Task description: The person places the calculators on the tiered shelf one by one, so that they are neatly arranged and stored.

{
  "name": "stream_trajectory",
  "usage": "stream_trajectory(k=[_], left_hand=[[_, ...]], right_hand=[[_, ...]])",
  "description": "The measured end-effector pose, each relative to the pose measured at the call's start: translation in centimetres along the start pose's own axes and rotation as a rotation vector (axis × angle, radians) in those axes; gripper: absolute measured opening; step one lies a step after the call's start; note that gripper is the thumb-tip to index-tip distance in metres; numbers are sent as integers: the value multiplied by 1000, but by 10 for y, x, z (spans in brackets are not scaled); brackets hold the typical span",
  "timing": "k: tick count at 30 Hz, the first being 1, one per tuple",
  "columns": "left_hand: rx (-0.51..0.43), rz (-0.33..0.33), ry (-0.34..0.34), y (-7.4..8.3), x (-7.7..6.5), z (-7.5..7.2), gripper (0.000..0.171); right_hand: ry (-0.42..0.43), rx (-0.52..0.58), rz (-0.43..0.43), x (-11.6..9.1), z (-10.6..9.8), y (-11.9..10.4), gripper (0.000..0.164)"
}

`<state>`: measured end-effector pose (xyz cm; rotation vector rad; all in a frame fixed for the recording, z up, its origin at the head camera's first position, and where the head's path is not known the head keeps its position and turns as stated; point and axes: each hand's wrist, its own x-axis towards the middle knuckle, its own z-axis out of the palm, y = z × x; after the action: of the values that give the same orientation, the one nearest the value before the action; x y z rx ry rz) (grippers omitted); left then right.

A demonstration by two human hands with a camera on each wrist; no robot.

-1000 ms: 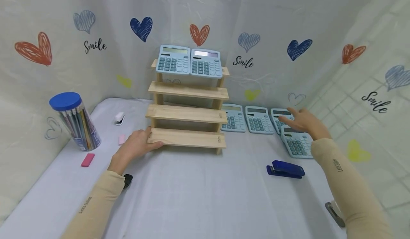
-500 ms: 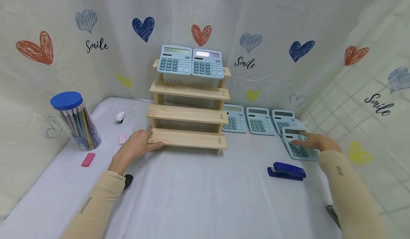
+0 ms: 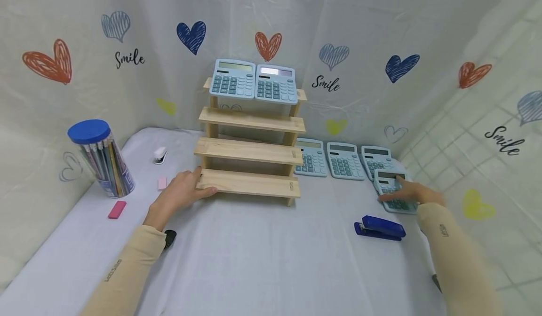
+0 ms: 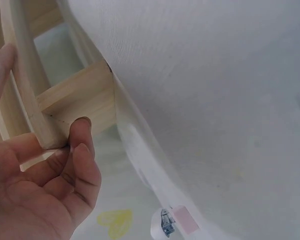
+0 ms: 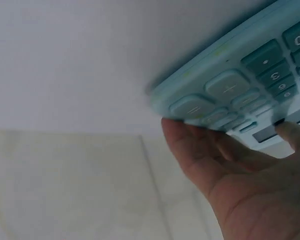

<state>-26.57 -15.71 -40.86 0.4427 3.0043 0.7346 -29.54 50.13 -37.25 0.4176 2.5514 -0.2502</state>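
Note:
My left hand (image 3: pixel 179 194) grips the left end of the lowest shelf on a four-tier wooden rack (image 3: pixel 245 183). In the left wrist view, the fingers (image 4: pixel 82 145) curl against the rack's wooden end. At the far right, my right hand (image 3: pixel 408 193) reaches over the nearest light blue calculator (image 3: pixel 386 175) and holds it from the right side. In the right wrist view, fingers (image 5: pixel 190 145) meet the edge of this calculator (image 5: pixel 190 90), and one digit lies by its display. Two more calculators (image 3: pixel 275 84) stand side by side on the top shelf.
Three calculators (image 3: pixel 345 161) lie in a row right of the rack. A blue stapler (image 3: pixel 379 227) lies nearer. On the left are a blue-lidded jar of pencils (image 3: pixel 103 161), a small white stapler (image 3: pixel 159 154), a pale pink eraser (image 3: pixel 162 183) and a darker pink one (image 3: pixel 116 209).
My right hand has come down and nearer, from above the back right calculator onto the nearest one, and its fingers have closed on it. The left hand stays on the rack.

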Motion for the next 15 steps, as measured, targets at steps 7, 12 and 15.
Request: stream_trajectory(k=[7, 12, 15], left_hand=[[3, 13, 8, 1, 1, 0, 90], [8, 8, 0, 3, 0, -1, 91], [11, 10, -1, 4, 0, -3, 90]], right_hand=[[77, -79, -89, -10, -5, -5, 124], [134, -59, -160, -25, -17, -15, 121], [180, -65, -208, -31, -24, -26, 120]])
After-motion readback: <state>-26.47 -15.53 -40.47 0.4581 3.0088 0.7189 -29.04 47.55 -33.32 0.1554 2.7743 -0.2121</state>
